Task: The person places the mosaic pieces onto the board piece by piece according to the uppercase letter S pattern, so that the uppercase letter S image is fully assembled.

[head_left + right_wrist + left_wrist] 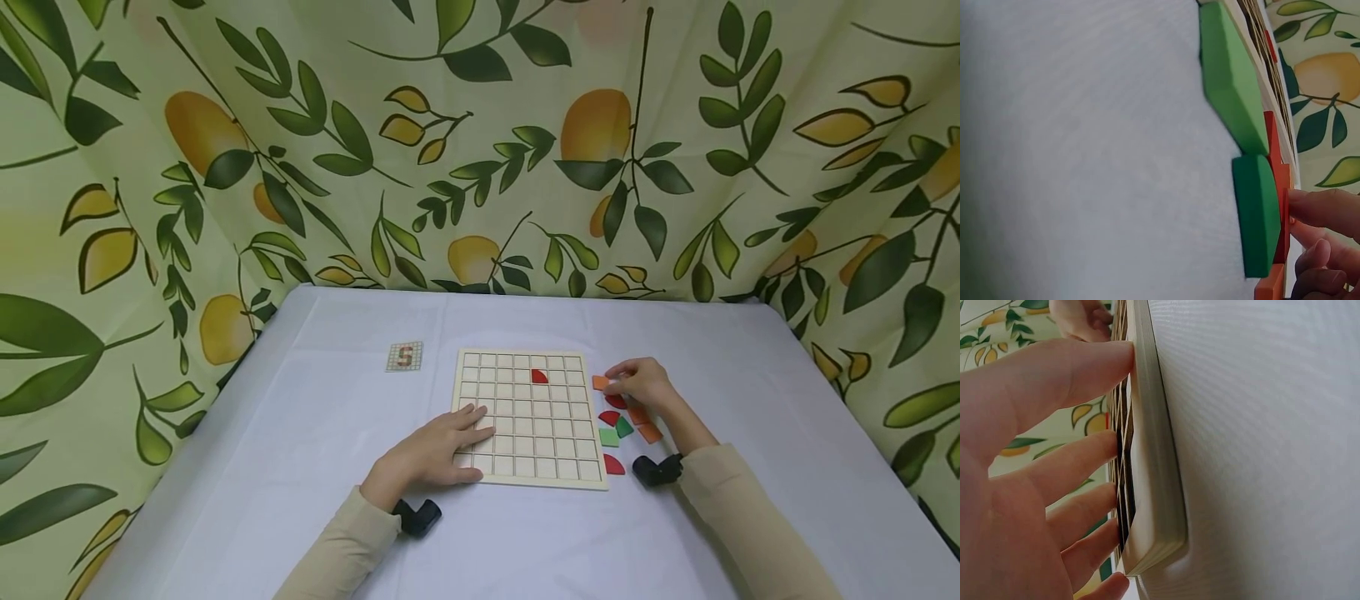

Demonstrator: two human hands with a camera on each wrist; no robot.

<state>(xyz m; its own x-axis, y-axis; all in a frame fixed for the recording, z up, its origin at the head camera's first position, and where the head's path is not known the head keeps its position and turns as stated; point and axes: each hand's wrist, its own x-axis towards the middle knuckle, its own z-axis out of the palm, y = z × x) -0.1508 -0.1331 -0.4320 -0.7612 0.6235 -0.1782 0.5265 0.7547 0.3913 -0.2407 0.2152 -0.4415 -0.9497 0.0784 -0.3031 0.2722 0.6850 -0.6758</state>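
Note:
A wooden grid board [519, 481] lies on the table, with one red quarter-circle piece [539, 377] in an upper cell. Across its lower left corner rests my left hand [438, 446], fingers spread; in the left wrist view the thumb [1085, 369] touches the board's near edge. Beside the board's upper right side, my right hand [647, 383] pinches an orange square piece [600, 382] between thumb and index finger. Below that hand lie other red pieces [609, 418], orange pieces [649, 432], a light green square [609, 437] and a dark green piece [1257, 215].
A small card [405, 357] with an S-shaped pattern on a grid lies left of the board. Another red quarter-circle [613, 464] sits by the board's lower right corner. A white cloth [322, 400] covers the table; a leaf-patterned curtain [480, 167] hangs behind.

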